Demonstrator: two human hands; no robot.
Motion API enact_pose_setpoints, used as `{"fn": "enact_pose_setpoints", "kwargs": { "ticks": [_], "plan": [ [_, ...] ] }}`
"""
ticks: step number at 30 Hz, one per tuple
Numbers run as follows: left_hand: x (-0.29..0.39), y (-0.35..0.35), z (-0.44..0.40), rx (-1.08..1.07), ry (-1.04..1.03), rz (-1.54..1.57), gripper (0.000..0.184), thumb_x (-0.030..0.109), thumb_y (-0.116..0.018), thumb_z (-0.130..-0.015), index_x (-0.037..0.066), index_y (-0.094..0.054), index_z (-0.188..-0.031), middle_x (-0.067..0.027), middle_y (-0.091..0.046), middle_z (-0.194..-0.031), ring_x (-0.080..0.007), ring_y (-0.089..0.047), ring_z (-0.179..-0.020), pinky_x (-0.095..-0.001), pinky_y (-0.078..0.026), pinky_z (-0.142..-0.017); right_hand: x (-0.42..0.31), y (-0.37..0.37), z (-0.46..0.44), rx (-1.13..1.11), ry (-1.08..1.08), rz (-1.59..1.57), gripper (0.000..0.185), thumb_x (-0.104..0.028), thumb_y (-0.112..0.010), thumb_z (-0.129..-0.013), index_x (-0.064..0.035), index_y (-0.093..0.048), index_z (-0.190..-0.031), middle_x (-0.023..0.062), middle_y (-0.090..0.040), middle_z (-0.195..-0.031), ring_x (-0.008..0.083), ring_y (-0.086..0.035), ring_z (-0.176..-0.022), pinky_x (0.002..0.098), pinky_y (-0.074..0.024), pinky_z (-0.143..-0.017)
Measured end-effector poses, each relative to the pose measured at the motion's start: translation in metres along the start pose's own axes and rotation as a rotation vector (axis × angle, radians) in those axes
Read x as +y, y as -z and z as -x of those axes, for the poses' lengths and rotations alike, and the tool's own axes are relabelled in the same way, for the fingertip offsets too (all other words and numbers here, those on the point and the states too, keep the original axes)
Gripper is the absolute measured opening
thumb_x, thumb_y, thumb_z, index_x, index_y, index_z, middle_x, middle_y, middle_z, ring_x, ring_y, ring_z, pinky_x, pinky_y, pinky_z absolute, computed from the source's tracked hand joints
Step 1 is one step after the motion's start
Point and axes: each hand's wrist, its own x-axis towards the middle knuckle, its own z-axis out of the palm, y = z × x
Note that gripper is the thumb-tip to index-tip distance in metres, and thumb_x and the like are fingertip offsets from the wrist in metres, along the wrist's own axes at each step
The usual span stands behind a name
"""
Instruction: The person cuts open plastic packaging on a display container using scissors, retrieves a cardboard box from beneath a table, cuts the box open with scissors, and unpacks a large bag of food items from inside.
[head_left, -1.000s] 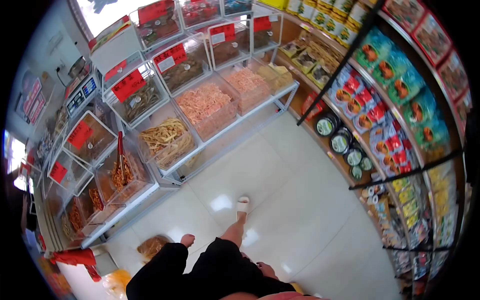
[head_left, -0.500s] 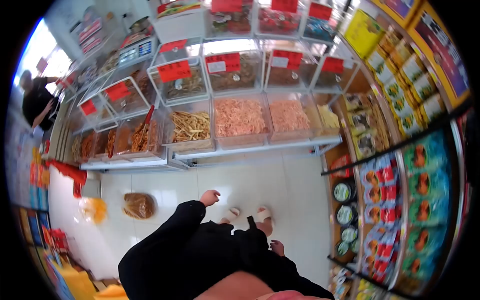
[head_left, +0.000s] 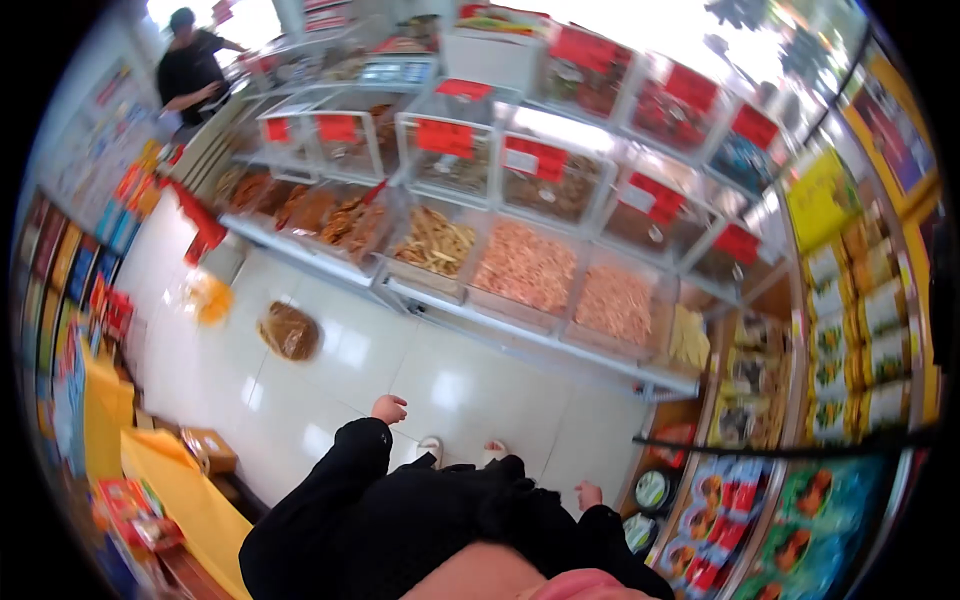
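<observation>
My left hand hangs low over the tiled floor in front of my body, its fingers loosely bent and apart, nothing visible in it. On the other side, my right hand is held away from my hip with a finger stretched out, also without an object. Neither hand touches anything. Ahead of them is a counter of clear bins, with pink shreds, a second bin of pink shreds and pale yellow strips. A brown filled bag lies on the floor, left of my left hand.
Upper clear bins carry red labels. Packed shelves line the right, with yellow pouches and blue-red packs. A yellow plastic bag sits on the floor at left. Another person stands behind the counter's far left end.
The view has turned left and tilted, so the counter now slants and the other person appears farther right. My right hand has swung outward; both hands still hold nothing visible.
</observation>
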Motion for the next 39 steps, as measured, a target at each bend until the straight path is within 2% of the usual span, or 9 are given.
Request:
{"fn": "enact_pose_setpoints", "kwargs": {
  "ticks": [8, 13, 14, 17, 25, 28, 30, 34, 39],
  "plan": [
    [-0.113, 0.045, 0.105, 0.469, 0.242, 0.279, 0.026, 0.009, -0.059, -0.063, 0.005, -0.063, -0.088, -0.0110, -0.063, -0.071, -0.0244, -0.060, -0.057, -0.0345, -0.049, -0.063, -0.165, -0.114, -0.149, -0.091, 1.394, 0.991, 0.024, -0.020, -0.049, -0.073, -0.0014, -0.061, -0.084, 0.0195, -0.056, -0.063, 0.0302, -0.055, -0.057, 0.0353, -0.0427, -0.055],
    [-0.271, 0.024, 0.163, 0.693, 0.486, 0.510, 0.028, 0.028, -0.056, -0.071, 0.006, -0.062, -0.055, -0.0051, -0.058, -0.050, -0.0148, -0.056, -0.046, -0.0320, -0.047, -0.051, -0.283, -0.330, -0.014, -0.268, 1.108, 0.860, 0.029, -0.026, -0.050, -0.077, 0.0018, -0.059, -0.081, 0.0162, -0.058, -0.066, 0.0237, -0.055, -0.064, 0.0360, -0.0412, -0.059],
    [-0.328, 0.015, 0.160, 0.450, 0.352, -0.427, 0.028, 0.032, -0.058, -0.070, 0.008, -0.063, -0.056, -0.0043, -0.058, -0.051, -0.0172, -0.057, -0.047, -0.0341, -0.046, -0.050, -0.288, -0.369, 0.016, -0.349, 1.201, 0.768, 0.029, -0.026, -0.051, -0.076, 0.0015, -0.059, -0.079, 0.0137, -0.056, -0.063, 0.0210, -0.053, -0.058, 0.0358, -0.0403, -0.054],
    [-0.424, -0.013, 0.169, 0.320, 0.458, -0.520, 0.028, 0.038, -0.066, -0.060, 0.011, -0.066, -0.069, -0.0088, -0.062, -0.079, -0.0245, -0.060, -0.074, -0.0389, -0.047, -0.064, -0.286, -0.466, 0.074, -0.516, 1.171, 0.747, 0.028, -0.027, -0.053, -0.076, 0.0002, -0.059, -0.077, 0.0087, -0.053, -0.057, 0.0175, -0.048, -0.047, 0.0343, -0.0377, -0.045],
    [-0.526, 0.139, 0.168, 0.224, 0.268, 1.229, 0.013, 0.015, -0.041, -0.080, 0.008, -0.045, -0.071, -0.0039, -0.047, -0.062, -0.0170, -0.050, -0.055, -0.0293, -0.038, -0.043, -0.165, -0.606, 0.048, -0.391, 0.885, 1.017, 0.025, -0.028, -0.052, -0.077, -0.0031, -0.057, -0.076, 0.0039, -0.046, -0.051, 0.0160, -0.042, -0.040, 0.0323, -0.0339, -0.038],
    [-0.502, 0.252, 0.135, 0.436, 0.368, 1.231, 0.022, 0.009, -0.038, -0.081, 0.006, -0.052, -0.098, -0.0047, -0.052, -0.068, -0.0161, -0.051, -0.055, -0.0278, -0.040, -0.046, -0.153, -0.613, 0.092, -0.322, 0.789, 0.934, 0.022, -0.023, -0.050, -0.078, -0.0030, -0.060, -0.077, 0.0074, -0.052, -0.054, 0.0191, -0.049, -0.045, 0.0343, -0.0403, -0.044],
    [-0.480, 0.325, 0.106, 0.545, 0.397, 1.189, 0.033, 0.008, -0.042, -0.078, 0.005, -0.048, -0.111, -0.0061, -0.056, -0.078, -0.0160, -0.054, -0.060, -0.0292, -0.042, -0.049, -0.145, -0.608, 0.038, -0.333, 1.569, 1.529, 0.022, -0.021, -0.049, -0.078, -0.0036, -0.062, -0.075, 0.0095, -0.057, -0.057, 0.0218, -0.055, -0.050, 0.0364, -0.0443, -0.051],
    [-0.449, 0.424, 0.052, 0.590, 0.272, 1.089, 0.032, 0.007, -0.044, -0.077, 0.003, -0.048, -0.109, -0.0075, -0.057, -0.084, -0.0156, -0.055, -0.064, -0.0281, -0.044, -0.051, -0.149, -0.639, -0.002, -0.311, 1.004, 1.707, 0.023, -0.022, -0.049, -0.076, -0.0040, -0.063, -0.072, 0.0099, -0.061, -0.063, 0.0229, -0.059, -0.058, 0.0353, -0.0468, -0.057],
    [-0.451, 0.480, 0.013, 0.366, 0.348, 1.067, 0.032, 0.010, -0.050, -0.080, 0.006, -0.047, -0.112, -0.0067, -0.058, -0.088, -0.0181, -0.058, -0.072, -0.0321, -0.047, -0.058, -0.204, -0.801, 0.007, -0.259, 1.287, 1.686, 0.016, -0.017, -0.051, -0.073, -0.0055, -0.063, -0.072, 0.0102, -0.060, -0.063, 0.0244, -0.058, -0.058, 0.0356, -0.0464, -0.055]
  ]
}}
